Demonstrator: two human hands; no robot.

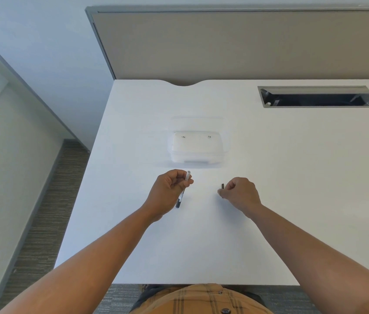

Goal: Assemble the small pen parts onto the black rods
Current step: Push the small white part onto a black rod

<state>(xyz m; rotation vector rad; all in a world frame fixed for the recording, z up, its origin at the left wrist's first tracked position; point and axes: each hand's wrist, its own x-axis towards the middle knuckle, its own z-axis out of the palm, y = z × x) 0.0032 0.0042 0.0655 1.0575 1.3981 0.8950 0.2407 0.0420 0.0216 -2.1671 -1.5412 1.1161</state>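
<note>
We start with the white bench, which carries everything and leaves a wide bare patch in front of us, plenty of room for fiddly joining work. Set into its far right is an open cable hatch, well apart from our hands and playing no part here. Straight ahead, just beyond our hands, sits a clear plastic box within easy reach; two tiny specks lie at its back wall, too small for us to name, though we take them for spare pieces. Our left hand is closed around a pen, the fingers clamped on its pale barrel with the white end up and the dark tip slanting down towards the bench, steady so that something can be pushed onto it. Our right hand pinches a small black rod at the fingertips, held just above the bench. The two hands are near but apart, so we judge that the joining has not yet begun.
</note>
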